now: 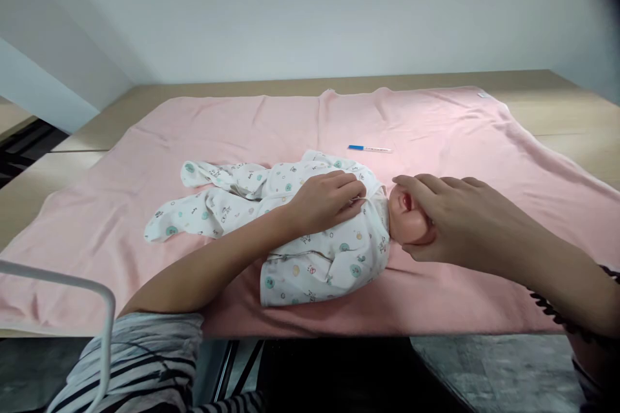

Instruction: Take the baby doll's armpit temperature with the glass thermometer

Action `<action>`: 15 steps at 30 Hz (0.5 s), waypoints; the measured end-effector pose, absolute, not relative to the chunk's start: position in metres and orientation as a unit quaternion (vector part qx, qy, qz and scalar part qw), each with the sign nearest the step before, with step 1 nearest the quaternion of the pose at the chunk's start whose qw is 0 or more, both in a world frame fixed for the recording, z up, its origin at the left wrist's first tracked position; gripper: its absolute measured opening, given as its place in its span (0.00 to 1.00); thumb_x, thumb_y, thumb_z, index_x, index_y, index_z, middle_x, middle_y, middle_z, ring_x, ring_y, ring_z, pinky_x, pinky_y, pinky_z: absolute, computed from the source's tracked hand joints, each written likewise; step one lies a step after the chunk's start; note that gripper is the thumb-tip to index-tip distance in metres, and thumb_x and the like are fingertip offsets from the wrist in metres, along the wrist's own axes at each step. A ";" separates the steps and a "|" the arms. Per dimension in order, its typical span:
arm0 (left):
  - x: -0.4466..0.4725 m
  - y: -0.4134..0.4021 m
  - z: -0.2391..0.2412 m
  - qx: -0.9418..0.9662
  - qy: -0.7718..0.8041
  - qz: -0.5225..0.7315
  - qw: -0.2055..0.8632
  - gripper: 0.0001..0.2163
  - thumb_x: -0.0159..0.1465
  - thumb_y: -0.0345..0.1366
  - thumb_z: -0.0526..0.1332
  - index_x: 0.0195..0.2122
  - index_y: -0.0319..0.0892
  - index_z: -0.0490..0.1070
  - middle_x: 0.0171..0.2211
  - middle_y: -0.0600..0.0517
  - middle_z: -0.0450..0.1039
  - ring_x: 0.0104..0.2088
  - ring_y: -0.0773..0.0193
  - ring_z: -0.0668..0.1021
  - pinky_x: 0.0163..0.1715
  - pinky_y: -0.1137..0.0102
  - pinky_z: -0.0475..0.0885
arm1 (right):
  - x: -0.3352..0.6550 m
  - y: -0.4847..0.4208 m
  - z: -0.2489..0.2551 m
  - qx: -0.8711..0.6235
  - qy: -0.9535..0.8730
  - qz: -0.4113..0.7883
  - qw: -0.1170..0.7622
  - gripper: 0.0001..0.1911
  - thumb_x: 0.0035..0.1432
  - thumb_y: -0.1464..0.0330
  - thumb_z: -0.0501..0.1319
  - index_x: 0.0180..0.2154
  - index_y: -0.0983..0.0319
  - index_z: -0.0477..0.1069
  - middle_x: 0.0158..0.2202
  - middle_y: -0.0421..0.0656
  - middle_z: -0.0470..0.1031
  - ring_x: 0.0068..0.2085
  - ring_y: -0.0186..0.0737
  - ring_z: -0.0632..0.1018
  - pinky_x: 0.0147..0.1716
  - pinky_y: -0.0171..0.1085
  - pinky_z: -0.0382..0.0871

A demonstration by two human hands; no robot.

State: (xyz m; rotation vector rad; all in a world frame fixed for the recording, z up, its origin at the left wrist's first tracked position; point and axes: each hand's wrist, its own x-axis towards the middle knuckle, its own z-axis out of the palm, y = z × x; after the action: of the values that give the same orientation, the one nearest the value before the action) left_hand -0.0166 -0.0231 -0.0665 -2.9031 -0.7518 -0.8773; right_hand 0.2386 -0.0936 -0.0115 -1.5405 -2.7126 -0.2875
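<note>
A baby doll (405, 219) lies on its back, its head to the right, in a white footed sleepsuit (356, 258) with small animal and dot prints. My right hand (448, 216) is wrapped over the top of the doll's head and hides its forehead and eyes; the mouth and cheek show. On the doll's chest, just below the collar, rests my left hand (329, 200). Its fingers are curled together on the sleepsuit, with a thin white edge or string showing at the fingertips.
A pink blanket (232, 129) covers most of the wooden table (571, 103). Beyond the doll lies a slim clear stick with a blue end, like a thermometer (371, 149). A white curved metal bar (109, 329) rises at the lower left. A wall stands behind.
</note>
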 end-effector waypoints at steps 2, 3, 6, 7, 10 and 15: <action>-0.022 -0.024 -0.062 -0.926 -0.250 -0.279 -0.051 0.07 0.71 0.36 0.55 0.39 0.41 0.70 0.35 0.52 0.75 0.37 0.65 0.74 0.37 0.70 0.71 | 0.230 -0.088 -0.005 -0.482 -0.871 -0.097 -0.016 0.19 0.50 0.65 0.57 0.46 0.61 0.66 0.36 0.46 0.74 0.31 0.44 0.73 0.32 0.38 0.52; -0.026 -0.025 -0.060 -0.925 -0.252 -0.272 -0.078 0.07 0.71 0.36 0.55 0.40 0.41 0.70 0.37 0.51 0.75 0.38 0.65 0.75 0.39 0.68 0.72 | 0.228 -0.085 -0.003 -0.481 -0.871 -0.098 -0.024 0.16 0.50 0.66 0.56 0.43 0.61 0.65 0.34 0.44 0.73 0.29 0.42 0.71 0.31 0.38 0.50; -0.034 -0.026 -0.055 -0.917 -0.277 -0.248 -0.143 0.08 0.71 0.35 0.55 0.47 0.40 0.70 0.45 0.46 0.74 0.44 0.62 0.75 0.45 0.65 0.72 | 0.227 -0.075 0.000 -0.488 -0.867 -0.097 -0.035 0.08 0.53 0.66 0.55 0.37 0.61 0.62 0.27 0.40 0.68 0.23 0.35 0.63 0.30 0.38 0.48; -0.036 -0.026 -0.054 -0.912 -0.294 -0.241 -0.154 0.09 0.70 0.35 0.55 0.48 0.40 0.70 0.46 0.45 0.73 0.45 0.62 0.74 0.47 0.64 0.72 | 0.228 -0.071 0.000 -0.492 -0.865 -0.093 -0.035 0.06 0.55 0.66 0.55 0.36 0.61 0.61 0.25 0.39 0.67 0.22 0.34 0.61 0.30 0.38 0.48; -0.042 -0.027 -0.048 -0.902 -0.342 -0.207 -0.166 0.10 0.69 0.37 0.56 0.48 0.39 0.71 0.46 0.45 0.72 0.46 0.59 0.73 0.50 0.61 0.71 | 0.233 -0.063 0.004 -0.499 -0.865 -0.042 -0.044 0.04 0.59 0.66 0.55 0.34 0.60 0.61 0.23 0.38 0.67 0.21 0.32 0.58 0.31 0.40 0.51; -0.054 -0.022 -0.034 -0.903 -0.346 -0.141 -0.211 0.08 0.68 0.39 0.58 0.43 0.41 0.71 0.43 0.48 0.72 0.43 0.61 0.73 0.44 0.65 0.70 | 0.222 -0.064 0.010 -0.491 -0.868 -0.034 -0.057 0.05 0.58 0.66 0.59 0.34 0.60 0.66 0.30 0.42 0.72 0.30 0.42 0.71 0.35 0.46 0.61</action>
State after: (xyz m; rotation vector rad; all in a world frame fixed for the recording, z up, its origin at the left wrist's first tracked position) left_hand -0.0541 -0.0221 -0.0336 -3.2952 -1.2622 -0.5140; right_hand 0.2217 -0.0639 0.0097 -1.6030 -2.8326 -0.1102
